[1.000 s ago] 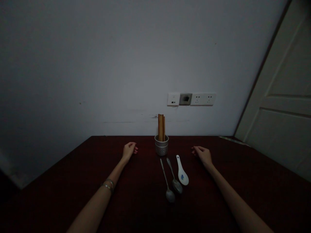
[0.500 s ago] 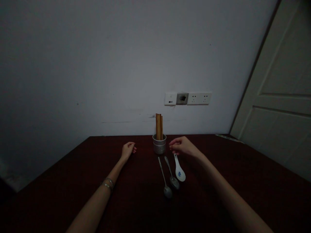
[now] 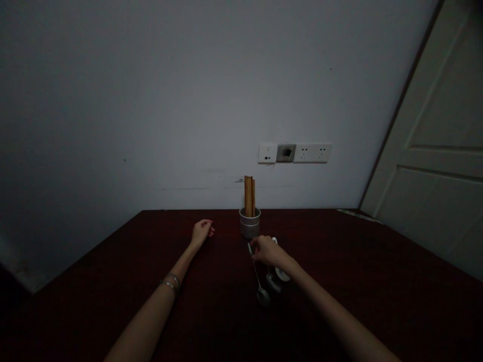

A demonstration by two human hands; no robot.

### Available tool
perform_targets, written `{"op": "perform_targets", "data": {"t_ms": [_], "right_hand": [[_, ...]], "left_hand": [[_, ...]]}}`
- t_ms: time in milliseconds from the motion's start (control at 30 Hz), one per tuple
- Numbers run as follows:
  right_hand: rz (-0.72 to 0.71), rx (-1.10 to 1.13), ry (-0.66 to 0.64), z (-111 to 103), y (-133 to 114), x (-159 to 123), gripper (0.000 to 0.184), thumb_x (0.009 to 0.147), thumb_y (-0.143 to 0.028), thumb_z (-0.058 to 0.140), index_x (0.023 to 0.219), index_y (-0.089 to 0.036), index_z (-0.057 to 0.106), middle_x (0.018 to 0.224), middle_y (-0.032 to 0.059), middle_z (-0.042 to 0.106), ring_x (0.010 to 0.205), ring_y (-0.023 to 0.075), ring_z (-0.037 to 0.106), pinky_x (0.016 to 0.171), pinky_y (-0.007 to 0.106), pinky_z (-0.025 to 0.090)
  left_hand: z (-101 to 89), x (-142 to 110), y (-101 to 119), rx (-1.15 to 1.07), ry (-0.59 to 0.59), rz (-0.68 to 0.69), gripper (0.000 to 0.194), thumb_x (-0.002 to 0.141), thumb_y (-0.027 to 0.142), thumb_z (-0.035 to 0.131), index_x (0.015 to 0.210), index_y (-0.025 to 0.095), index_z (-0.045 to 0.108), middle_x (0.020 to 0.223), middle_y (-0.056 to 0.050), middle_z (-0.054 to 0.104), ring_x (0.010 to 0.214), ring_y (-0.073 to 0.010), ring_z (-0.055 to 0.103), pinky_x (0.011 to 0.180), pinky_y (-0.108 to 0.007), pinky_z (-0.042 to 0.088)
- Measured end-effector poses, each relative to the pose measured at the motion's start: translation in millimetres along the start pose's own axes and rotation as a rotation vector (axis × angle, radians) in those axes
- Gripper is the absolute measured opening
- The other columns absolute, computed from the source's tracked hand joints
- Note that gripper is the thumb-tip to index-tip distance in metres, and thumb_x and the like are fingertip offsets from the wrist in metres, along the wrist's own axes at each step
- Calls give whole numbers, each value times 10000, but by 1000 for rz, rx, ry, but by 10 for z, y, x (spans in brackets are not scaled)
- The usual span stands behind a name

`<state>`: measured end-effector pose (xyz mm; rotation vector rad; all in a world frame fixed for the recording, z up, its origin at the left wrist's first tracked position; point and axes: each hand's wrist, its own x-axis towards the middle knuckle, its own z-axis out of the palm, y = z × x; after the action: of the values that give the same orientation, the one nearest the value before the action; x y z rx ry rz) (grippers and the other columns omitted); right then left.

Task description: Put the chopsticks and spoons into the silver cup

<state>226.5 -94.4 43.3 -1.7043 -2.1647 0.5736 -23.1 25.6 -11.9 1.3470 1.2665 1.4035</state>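
My right hand (image 3: 266, 250) is over the handle end of the leftmost metal spoon (image 3: 263, 297), thumb and fingers closed about the handle. That spoon lies on the dark red table, its bowl toward me. Partly covered by the hand are a second metal spoon (image 3: 273, 283) and a white ceramic soup spoon (image 3: 282, 274), to its right. Off to the left, my left hand (image 3: 202, 232) rests on the table with fingers loosely curled and nothing visible in them. Between and beyond the hands stands a metal cup (image 3: 249, 227) holding several wooden chopsticks (image 3: 249, 197).
The dark red table (image 3: 211, 291) runs back to a pale wall (image 3: 188, 110). Sockets and switch plates (image 3: 294, 153) sit on the wall above the cup. At the right is a panelled door (image 3: 433, 176). A thin strip (image 3: 358, 216) lies at the table's back right edge.
My right hand has moved left and toward me, from above the soup spoon's handle to the leftmost metal spoon's handle. My left hand stays put. The view has shifted slightly.
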Motion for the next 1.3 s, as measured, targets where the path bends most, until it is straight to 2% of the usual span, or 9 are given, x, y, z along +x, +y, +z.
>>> {"op": "perform_targets", "data": {"t_ms": [133,367,567,733,833,933,1133,1300], "right_hand": [[-2,-50,11,84,-7,22,475,587,-146,651,1060,-156,613,825,50,674,760,165,628,626,202,421],[22,-114,15,174,-13,39,503,598,-143,627,1097,-157,572,927,93,661,854,208,627,684,239,431],[39,-167,46,184,-76,-12,445,616,-145,611,1059,-157,574,1016,138,637,944,267,611,721,283,435],[67,-185,32,174,-122,-33,344,625,-148,610,968,-145,584,998,155,641,924,280,621,688,289,442],[97,-163,24,194,-111,-3,355,609,-171,631,959,-140,583,992,153,643,920,283,623,684,288,450],[122,-87,22,234,-66,40,413,581,-191,659,984,-141,582,1014,151,635,887,270,633,631,266,466],[179,140,-16,292,5,85,526,544,-212,693,1048,-155,557,1031,121,619,711,212,652,372,186,428],[233,246,-22,224,-73,37,469,540,-177,685,991,-147,560,993,106,628,623,168,643,335,157,427]], "left_hand": [[-4,9,-16,7,-1,5,184,682,276,528,776,118,547,491,6,566,393,-107,518,393,-198,387],[1,10,-15,4,-1,3,174,683,257,527,787,118,545,492,7,566,390,-106,516,393,-199,386],[3,-5,1,11,3,4,179,682,268,528,781,120,552,491,9,568,391,-105,517,399,-199,386],[7,-25,27,14,2,7,184,674,269,542,780,119,555,494,3,571,396,-105,519,401,-196,384],[9,-42,53,15,5,6,190,666,279,556,770,119,560,491,5,567,396,-104,519,402,-196,383],[7,-53,71,23,6,1,198,660,287,566,767,119,564,495,4,569,403,-105,524,408,-196,387],[-2,-25,20,16,-3,3,188,665,273,546,775,121,559,496,8,568,400,-102,520,403,-195,391],[-5,-5,-9,8,-8,9,177,668,257,537,776,117,557,497,7,572,396,-102,519,402,-198,394]]}}
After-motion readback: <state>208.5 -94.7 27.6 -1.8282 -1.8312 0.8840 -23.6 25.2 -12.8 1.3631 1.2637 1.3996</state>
